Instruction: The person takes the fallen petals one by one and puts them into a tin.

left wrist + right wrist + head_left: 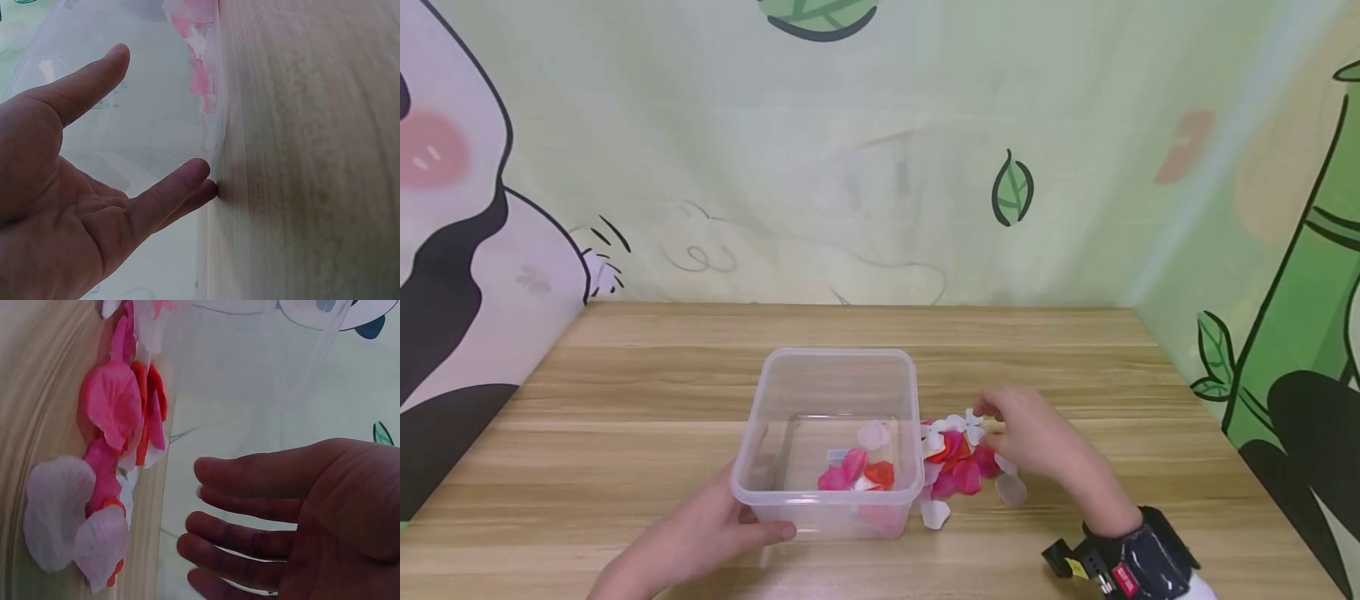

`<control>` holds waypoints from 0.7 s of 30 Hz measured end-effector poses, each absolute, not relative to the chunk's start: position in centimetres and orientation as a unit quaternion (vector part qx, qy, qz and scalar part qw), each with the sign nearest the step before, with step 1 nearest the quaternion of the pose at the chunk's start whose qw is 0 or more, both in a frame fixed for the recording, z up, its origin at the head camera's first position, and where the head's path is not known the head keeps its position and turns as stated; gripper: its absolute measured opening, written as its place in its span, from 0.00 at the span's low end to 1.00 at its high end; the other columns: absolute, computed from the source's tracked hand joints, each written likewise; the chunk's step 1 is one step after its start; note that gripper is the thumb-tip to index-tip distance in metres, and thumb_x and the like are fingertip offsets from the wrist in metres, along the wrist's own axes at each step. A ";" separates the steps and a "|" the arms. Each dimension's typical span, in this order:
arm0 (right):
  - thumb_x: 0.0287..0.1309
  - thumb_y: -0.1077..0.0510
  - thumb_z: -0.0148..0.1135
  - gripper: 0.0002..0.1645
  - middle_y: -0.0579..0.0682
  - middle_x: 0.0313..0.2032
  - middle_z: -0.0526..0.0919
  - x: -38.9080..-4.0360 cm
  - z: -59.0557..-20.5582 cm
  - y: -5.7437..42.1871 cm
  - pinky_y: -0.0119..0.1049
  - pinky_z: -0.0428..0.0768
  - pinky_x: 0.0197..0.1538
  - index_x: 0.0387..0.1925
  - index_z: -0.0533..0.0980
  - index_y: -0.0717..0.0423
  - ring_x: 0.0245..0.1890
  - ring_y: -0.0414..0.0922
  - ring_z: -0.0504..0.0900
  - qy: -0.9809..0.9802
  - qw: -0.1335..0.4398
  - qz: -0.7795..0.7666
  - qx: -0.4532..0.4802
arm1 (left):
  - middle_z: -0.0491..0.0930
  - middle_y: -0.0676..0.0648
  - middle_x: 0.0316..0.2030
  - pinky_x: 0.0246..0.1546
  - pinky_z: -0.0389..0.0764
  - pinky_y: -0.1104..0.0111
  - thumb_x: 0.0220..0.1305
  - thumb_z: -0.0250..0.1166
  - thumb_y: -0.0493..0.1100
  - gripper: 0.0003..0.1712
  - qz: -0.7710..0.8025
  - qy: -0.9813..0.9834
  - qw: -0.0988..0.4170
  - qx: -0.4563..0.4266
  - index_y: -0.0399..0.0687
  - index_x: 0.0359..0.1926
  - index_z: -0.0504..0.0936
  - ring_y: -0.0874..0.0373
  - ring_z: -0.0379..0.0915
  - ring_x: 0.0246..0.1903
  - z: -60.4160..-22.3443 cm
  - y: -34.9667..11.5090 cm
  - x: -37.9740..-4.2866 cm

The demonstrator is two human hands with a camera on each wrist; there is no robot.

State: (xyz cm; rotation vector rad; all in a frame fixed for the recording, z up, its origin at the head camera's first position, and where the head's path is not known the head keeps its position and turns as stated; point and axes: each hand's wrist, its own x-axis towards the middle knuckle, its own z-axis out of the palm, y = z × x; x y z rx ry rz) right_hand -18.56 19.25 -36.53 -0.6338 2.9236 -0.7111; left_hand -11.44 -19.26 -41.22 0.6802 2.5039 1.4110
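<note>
Black wrist gear (1138, 554) is worn behind the right hand (1033, 433), whose fingers are held nearly straight around nothing; whether the white petals at its fingertips are touched cannot be told. Beside it, a loose petal heap (966, 477) (pink, red and white, turned every which way) is spread just right of a clear plastic box (820, 521). That box is stood upright on the tabletop (625, 400), its mouth faced upward and its side walls directed away from the person; which axis is longer cannot be judged. Its near left corner is flanked by the left hand (722, 517), thumb and straight fingers being set wide apart along the walls. Inside, more petals (846, 473) are gathered toward the right. Behind the wood-grained surface, a pale green backdrop (850, 167) is hung, printed with 1 small leaf (1012, 190), a black-and-white cartoon animal (445, 250) at left and green bamboo (1311, 300) at right.
</note>
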 end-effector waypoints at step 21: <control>0.50 0.73 0.72 0.12 0.49 0.30 0.79 -19.2 -37.8 20.4 0.40 0.76 0.32 0.34 0.81 0.58 0.30 0.47 0.74 0.965 0.127 -0.178 -0.148 | 0.77 0.39 0.55 0.47 0.82 0.65 0.60 0.78 0.51 0.62 0.482 0.840 0.098 0.227 0.52 0.81 0.43 0.53 0.78 0.47 -41.2 -19.4 -11.4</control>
